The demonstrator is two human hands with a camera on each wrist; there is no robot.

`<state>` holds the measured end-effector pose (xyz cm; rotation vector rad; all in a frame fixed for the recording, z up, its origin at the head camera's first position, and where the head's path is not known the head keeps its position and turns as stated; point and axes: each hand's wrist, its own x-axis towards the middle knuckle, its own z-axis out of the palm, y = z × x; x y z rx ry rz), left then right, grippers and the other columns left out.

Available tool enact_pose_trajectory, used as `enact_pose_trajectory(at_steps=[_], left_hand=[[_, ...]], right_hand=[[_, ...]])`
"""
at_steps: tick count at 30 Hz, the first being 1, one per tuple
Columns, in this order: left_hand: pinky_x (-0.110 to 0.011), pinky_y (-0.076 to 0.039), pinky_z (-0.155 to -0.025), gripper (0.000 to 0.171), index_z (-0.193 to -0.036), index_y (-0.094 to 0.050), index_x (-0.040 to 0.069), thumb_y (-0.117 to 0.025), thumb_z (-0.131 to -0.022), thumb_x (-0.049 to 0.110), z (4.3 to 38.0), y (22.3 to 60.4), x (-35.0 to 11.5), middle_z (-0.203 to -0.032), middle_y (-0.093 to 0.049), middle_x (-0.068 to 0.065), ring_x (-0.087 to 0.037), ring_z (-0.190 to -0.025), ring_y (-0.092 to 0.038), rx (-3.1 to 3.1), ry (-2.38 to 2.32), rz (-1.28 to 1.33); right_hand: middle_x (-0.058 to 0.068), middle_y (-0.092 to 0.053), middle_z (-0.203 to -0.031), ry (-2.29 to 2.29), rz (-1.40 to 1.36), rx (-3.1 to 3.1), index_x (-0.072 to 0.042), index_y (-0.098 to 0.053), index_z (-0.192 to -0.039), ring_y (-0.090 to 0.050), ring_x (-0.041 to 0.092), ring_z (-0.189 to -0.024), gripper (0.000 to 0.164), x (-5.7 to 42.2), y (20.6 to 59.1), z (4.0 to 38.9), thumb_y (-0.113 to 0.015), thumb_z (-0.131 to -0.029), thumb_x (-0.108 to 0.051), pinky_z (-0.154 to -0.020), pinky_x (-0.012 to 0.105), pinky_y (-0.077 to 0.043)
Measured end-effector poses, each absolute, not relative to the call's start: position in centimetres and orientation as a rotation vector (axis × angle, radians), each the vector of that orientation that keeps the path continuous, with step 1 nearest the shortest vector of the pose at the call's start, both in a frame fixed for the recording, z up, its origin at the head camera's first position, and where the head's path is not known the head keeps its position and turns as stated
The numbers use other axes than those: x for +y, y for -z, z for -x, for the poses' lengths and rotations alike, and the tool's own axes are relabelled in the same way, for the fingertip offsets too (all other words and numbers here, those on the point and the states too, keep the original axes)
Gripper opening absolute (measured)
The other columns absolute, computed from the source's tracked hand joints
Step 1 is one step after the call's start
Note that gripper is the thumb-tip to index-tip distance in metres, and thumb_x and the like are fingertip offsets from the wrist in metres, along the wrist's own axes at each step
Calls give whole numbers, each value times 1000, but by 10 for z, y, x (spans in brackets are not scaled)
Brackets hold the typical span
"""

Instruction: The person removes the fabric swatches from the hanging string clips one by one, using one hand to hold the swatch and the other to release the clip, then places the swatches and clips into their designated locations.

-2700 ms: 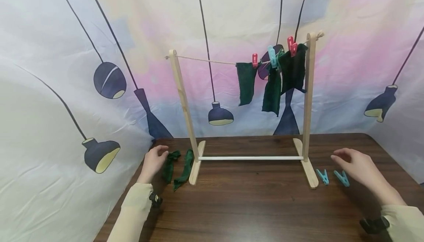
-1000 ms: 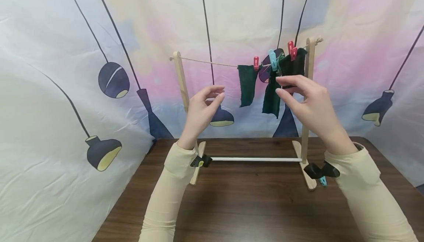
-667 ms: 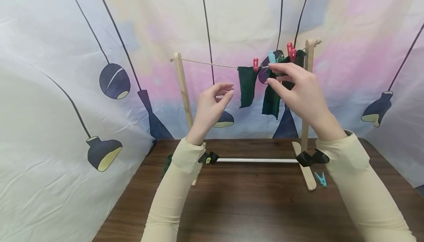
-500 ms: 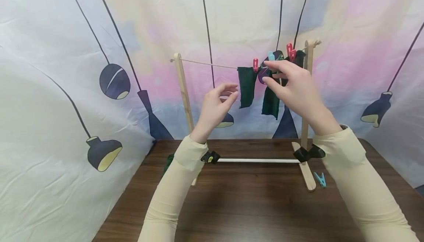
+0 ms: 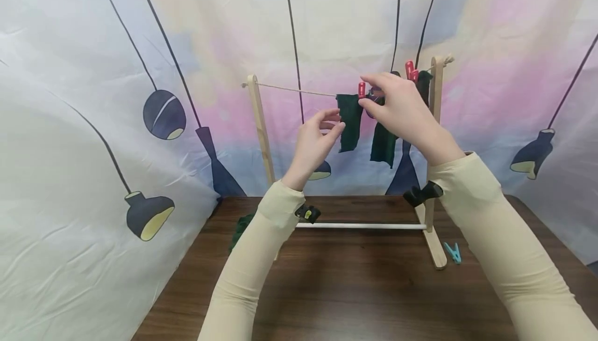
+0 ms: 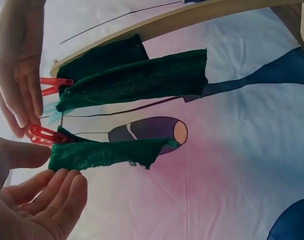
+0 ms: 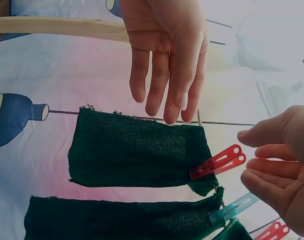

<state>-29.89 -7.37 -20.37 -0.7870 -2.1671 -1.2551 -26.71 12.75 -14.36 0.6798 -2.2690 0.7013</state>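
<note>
A dark green cloth strip [image 5: 350, 123] hangs at the left of the row on the line [image 5: 299, 90], held by a red clothespin [image 7: 219, 162]. My left hand [image 5: 316, 144] is beside the strip's left edge, fingers relaxed, holding nothing. With thumb and fingers parted, my right hand [image 5: 397, 105] is at the red clothespin's handles; the right wrist view shows a gap, no grip. A second strip [image 5: 384, 144] with a blue clothespin [image 7: 234, 207] hangs to its right, partly behind my right hand. Another red clothespin [image 5: 411, 71] holds a cloth near the right post.
A wooden rack has posts at left [image 5: 261, 128] and right [image 5: 436, 89], joined by a white bar [image 5: 364, 226] low down. A loose blue clothespin [image 5: 452, 253] lies on the brown table [image 5: 364, 289]. Green cloth [image 5: 240, 229] lies behind my left sleeve.
Both hands have risen from the table to the line. During the last second my right hand moved left to the red clothespin, and my left hand moved right to the cloth.
</note>
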Motion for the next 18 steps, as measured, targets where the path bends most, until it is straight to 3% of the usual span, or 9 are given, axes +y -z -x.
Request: enact_pose_trajectory(at_steps=[18], left_hand=[[-28,-56,-86,43,-137,-59,3,-68,-98,20,308,197,-57,-133,-63,-11,-21,-108,-66,-2201,1299,722]], right_hand=[[24,-59,-136,-639,-649,-2413,0,-54,-143,-64,37,-116,46,126,123,274,-64,-100,-14,-93,49,-54]])
